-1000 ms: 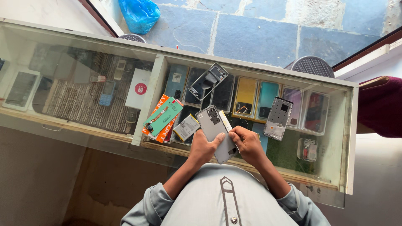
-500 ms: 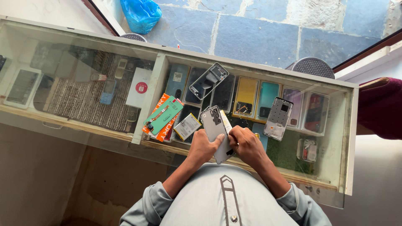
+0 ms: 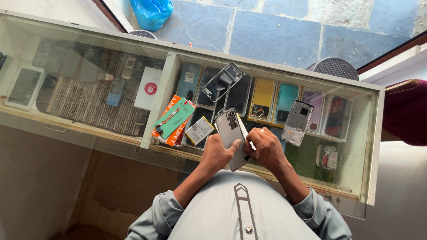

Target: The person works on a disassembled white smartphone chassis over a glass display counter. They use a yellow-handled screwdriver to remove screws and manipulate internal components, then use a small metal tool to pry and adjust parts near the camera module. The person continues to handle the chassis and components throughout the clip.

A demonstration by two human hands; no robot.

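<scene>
My left hand (image 3: 218, 153) and my right hand (image 3: 266, 148) together hold a grey phone back shell (image 3: 231, 133) over the glass counter top (image 3: 133, 95). The left thumb presses on its lower face. The right fingers grip its right edge, where a thin white piece (image 3: 243, 130) sticks out. On the glass nearby lie a green phone part (image 3: 174, 118) on an orange box (image 3: 165, 128), a small white packet (image 3: 199, 130), a dark phone frame (image 3: 222, 82) and a silver phone frame (image 3: 297, 122).
Inside the glass display case (image 3: 371, 146) stand several boxed phones and cases in yellow, teal and purple. The left compartment holds old handsets on a ribbed mat (image 3: 84, 102). Beyond lie stone paving, a blue plastic bag (image 3: 151, 12) and a stool (image 3: 336, 67). A maroon sleeve (image 3: 404, 111) shows at the right.
The phone back shell has tilted slightly and my right fingers have shifted along its right edge. Both hands stay in the same place over the counter.
</scene>
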